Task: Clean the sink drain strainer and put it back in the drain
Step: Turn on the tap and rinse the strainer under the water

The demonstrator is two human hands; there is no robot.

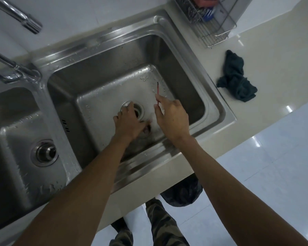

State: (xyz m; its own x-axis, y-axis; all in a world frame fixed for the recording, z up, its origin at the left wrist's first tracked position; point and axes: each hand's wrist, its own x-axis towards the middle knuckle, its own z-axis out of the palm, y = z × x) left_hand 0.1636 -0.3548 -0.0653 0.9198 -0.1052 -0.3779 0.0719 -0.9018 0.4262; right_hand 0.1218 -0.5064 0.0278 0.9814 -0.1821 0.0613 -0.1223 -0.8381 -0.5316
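Gripping red stick (157,88), right hand (172,118); left hand (130,120) over drain (141,110)

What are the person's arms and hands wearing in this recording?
The left arm and right arm are bare to the frame edge, with no sleeves. The left hand and right hand are ungloved; no watch, ring or bracelet shows. Camouflage-patterned trousers show below.
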